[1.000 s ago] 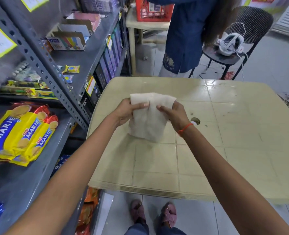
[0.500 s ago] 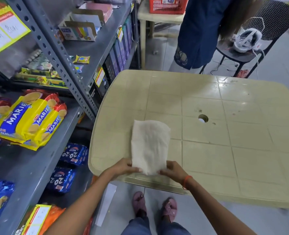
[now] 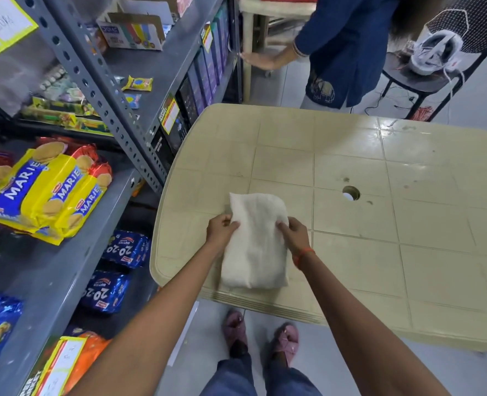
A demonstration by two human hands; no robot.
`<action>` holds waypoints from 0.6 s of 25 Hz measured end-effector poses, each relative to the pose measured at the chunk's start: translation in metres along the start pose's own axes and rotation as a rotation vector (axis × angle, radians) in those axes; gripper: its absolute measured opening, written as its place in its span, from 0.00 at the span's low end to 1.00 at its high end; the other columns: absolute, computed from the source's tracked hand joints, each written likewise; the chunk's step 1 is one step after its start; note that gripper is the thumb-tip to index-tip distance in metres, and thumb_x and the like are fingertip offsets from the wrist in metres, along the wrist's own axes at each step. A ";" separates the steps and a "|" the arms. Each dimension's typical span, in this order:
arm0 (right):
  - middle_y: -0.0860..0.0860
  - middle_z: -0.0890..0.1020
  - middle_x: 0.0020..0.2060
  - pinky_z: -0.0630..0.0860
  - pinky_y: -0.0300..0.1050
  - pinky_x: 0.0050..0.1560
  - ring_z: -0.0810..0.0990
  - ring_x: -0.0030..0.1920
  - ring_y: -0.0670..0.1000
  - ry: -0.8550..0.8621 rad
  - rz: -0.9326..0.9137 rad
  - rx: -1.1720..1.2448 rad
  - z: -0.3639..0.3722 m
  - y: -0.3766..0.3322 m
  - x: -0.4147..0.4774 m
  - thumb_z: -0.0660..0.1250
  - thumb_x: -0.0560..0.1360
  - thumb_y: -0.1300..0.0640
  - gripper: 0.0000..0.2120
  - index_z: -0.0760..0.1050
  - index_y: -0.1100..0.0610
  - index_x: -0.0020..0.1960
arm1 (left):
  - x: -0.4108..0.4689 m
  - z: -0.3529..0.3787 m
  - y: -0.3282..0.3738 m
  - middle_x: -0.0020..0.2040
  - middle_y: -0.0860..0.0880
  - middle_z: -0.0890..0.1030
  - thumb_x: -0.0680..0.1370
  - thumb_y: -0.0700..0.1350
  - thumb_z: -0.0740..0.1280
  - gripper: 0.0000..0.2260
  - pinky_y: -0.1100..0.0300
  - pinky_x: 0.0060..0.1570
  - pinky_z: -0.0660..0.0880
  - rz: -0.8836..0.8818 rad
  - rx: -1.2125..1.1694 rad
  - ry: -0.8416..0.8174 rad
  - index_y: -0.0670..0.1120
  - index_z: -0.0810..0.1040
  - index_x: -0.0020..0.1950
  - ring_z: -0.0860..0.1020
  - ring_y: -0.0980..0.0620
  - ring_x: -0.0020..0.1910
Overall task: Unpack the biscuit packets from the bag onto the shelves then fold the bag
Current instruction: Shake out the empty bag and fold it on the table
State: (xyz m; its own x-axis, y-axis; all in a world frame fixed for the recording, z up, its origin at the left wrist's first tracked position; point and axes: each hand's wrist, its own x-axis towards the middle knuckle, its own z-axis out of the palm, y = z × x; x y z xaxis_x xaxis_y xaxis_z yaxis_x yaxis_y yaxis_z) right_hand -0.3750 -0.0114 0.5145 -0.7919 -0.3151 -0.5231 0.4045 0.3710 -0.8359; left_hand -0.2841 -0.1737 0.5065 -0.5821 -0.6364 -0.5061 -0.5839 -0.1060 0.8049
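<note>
Left hand (image 3: pixel 221 230): fingers curled, pinching the left edge of the folded white cloth bag (image 3: pixel 255 244). Right hand (image 3: pixel 295 234): fingers bent, pressing and gripping the bag's right edge; an orange thread band sits on that wrist. The bag lies flat near the front-left edge of the beige tile-patterned plastic table (image 3: pixel 379 224), narrow end away from the person. Yellow Marie biscuit packets (image 3: pixel 45 190) are stacked on the grey metal shelf (image 3: pixel 50 270) at left; blue 20-20 biscuit packets (image 3: pixel 122 250) lie on a lower level. A second person in a dark blue top (image 3: pixel 348 38) stands beyond the table on a grey tiled floor.
</note>
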 end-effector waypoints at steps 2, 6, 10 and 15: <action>0.52 0.69 0.34 0.62 0.43 0.36 0.66 0.37 0.52 -0.068 0.018 -0.038 0.000 0.000 0.007 0.61 0.69 0.53 0.08 0.70 0.59 0.39 | 0.003 0.001 -0.006 0.32 0.49 0.72 0.71 0.40 0.67 0.09 0.59 0.34 0.65 -0.028 0.013 0.023 0.47 0.71 0.33 0.70 0.49 0.35; 0.62 0.76 0.57 0.69 0.52 0.60 0.73 0.60 0.63 0.132 0.016 -0.543 -0.002 0.018 0.012 0.57 0.78 0.55 0.15 0.72 0.61 0.61 | -0.002 0.000 -0.031 0.54 0.44 0.77 0.74 0.45 0.69 0.13 0.57 0.50 0.72 -0.077 0.232 0.125 0.42 0.76 0.56 0.77 0.44 0.50; 0.61 0.71 0.63 0.66 0.54 0.64 0.67 0.66 0.63 0.113 -0.035 -0.539 0.011 0.026 -0.003 0.57 0.79 0.45 0.25 0.66 0.61 0.67 | -0.005 0.013 -0.028 0.62 0.42 0.73 0.73 0.57 0.68 0.25 0.51 0.57 0.72 -0.077 0.323 0.140 0.43 0.71 0.64 0.74 0.40 0.59; 0.61 0.77 0.56 0.70 0.45 0.51 0.75 0.56 0.60 0.005 0.075 -0.290 0.021 0.018 0.005 0.62 0.77 0.56 0.19 0.68 0.66 0.64 | -0.006 0.020 -0.014 0.63 0.41 0.77 0.77 0.47 0.66 0.19 0.58 0.52 0.72 -0.084 0.176 0.019 0.41 0.71 0.66 0.76 0.41 0.61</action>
State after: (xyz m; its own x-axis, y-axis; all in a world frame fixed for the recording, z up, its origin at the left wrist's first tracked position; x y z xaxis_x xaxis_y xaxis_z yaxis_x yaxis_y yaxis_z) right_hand -0.3617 -0.0247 0.4936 -0.7671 -0.2736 -0.5802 0.3149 0.6275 -0.7121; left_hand -0.2837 -0.1525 0.4921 -0.5172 -0.6453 -0.5623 -0.7212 -0.0252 0.6923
